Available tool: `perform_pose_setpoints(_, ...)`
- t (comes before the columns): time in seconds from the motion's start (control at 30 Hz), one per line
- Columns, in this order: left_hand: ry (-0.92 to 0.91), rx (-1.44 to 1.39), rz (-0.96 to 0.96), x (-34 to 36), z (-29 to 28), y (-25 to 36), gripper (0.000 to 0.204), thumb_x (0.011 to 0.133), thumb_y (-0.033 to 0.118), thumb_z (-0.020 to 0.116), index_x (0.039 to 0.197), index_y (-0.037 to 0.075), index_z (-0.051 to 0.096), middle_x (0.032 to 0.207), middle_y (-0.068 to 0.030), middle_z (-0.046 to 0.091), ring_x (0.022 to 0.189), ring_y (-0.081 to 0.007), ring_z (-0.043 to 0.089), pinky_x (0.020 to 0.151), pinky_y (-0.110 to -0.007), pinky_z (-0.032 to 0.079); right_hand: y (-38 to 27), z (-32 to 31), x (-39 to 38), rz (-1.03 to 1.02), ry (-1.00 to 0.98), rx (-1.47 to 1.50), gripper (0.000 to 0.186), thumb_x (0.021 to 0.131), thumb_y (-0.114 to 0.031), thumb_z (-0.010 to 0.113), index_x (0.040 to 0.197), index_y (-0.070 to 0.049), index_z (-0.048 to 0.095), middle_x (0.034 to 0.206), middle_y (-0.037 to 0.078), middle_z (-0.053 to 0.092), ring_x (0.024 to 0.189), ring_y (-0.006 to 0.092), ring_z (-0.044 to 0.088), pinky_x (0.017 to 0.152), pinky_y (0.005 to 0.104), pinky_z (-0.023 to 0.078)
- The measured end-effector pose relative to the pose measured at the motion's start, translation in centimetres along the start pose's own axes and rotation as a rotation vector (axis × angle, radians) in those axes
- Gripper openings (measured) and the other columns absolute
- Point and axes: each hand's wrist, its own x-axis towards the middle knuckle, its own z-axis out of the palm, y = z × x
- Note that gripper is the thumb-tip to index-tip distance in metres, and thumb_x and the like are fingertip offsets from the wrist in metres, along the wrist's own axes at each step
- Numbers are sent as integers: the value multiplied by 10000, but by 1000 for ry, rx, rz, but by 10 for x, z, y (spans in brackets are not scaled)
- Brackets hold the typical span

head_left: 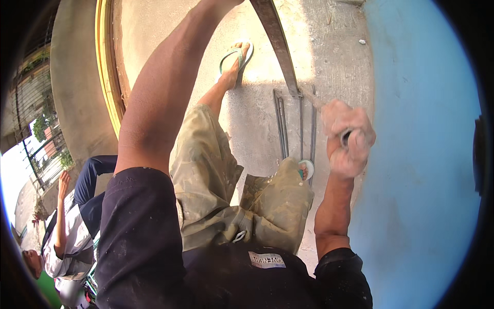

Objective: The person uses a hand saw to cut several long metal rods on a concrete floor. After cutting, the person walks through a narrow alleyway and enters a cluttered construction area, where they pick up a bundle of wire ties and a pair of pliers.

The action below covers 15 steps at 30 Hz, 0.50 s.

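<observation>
My right hand (349, 139) is clenched around the dark handle of a tool (345, 137), close to the blue wall (427, 154). The hand is blurred, and a pale blurred shaft (313, 99) runs up-left from it toward the lower end of a long flat metal bar (278, 41). My left arm (164, 92) stretches up past the top edge, so its hand is out of sight. Below me are my paint-stained shorts (216, 190) and my feet in green flip-flops (237, 59).
Several thin metal rods (282, 129) lie on the concrete floor (329, 56) by my right foot. A yellow-edged curved frame (105, 62) stands at the left. Another person in a white shirt (69, 237) sits at the lower left, one arm raised.
</observation>
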Motion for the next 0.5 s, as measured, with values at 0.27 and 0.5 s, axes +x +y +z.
perform_pose_setpoints(0.27, -24, -27, -29, -18, 15, -88, 160, 750, 21, 539, 619, 68, 459, 508, -37, 463, 387, -140, 453, 392, -314, 435, -34, -34, -115, 290, 97, -53, 404, 957, -358, 451, 682, -70, 517, 620, 53, 580, 735, 214, 569, 936, 433, 359)
perform_pose_setpoints(0.5, -42, 11, -80, -5, -26, -48, 175, 734, 6, 561, 632, 82, 441, 518, -53, 487, 430, -134, 482, 435, -321, 442, -69, -5, -40, 1259, -152, -188, 733, 828, -103, 589, 1452, 28, 230, 1469, 319, 262, 1305, 374, 403, 1087, 421, 304)
